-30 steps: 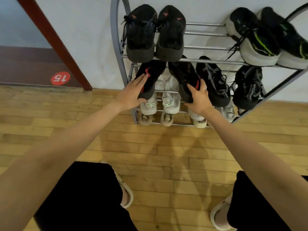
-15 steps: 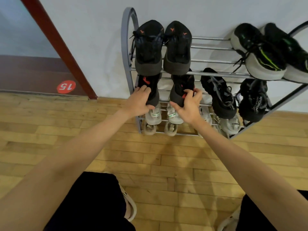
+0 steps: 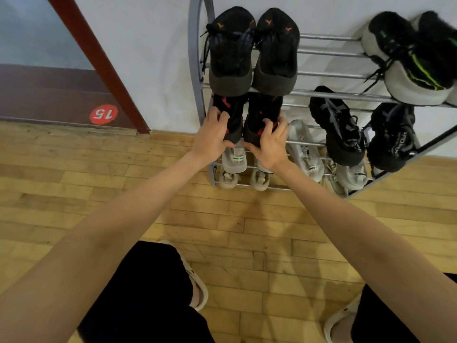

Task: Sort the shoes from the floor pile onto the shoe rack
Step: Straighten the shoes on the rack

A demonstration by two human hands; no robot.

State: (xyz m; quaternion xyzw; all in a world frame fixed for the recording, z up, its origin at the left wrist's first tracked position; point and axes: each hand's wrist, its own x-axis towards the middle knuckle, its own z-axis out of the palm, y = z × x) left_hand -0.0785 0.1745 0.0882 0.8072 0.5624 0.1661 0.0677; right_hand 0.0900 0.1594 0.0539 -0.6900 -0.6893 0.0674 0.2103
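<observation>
**Both hands on the black-red pair, second shelf**

The left black-red shoe (image 3: 228, 117) and the right black-red shoe (image 3: 263, 115) stand side by side on the second shelf of the rack (image 3: 195, 70), at its left end, heels toward the person. The left hand (image 3: 211, 138) grips the heel of the left shoe, fingers curled over its top edge and thumb under the sole. The right hand (image 3: 270, 144) holds the heel of the right shoe in the same way, with fingers bent over the collar and thumb at the sole.

Directly above them, on the top shelf, is a black pair (image 3: 252, 50) with small orange marks. Below the hands, a white pair (image 3: 235, 159) with green tabs sits on a lower shelf, and a beige pair (image 3: 228, 179) on the lowest one. To the right on the second shelf are two black sneakers (image 3: 338, 125), and under them more white shoes (image 3: 306, 149). At the top right lies a black-white pair (image 3: 408, 58) with a green stripe.

The rack stands against a white wall (image 3: 148, 58) on a wooden floor (image 3: 222, 231). At the left, a red round sticker (image 3: 103, 114) shows the number 15. The person's feet are in pale slippers (image 3: 197, 290).
</observation>
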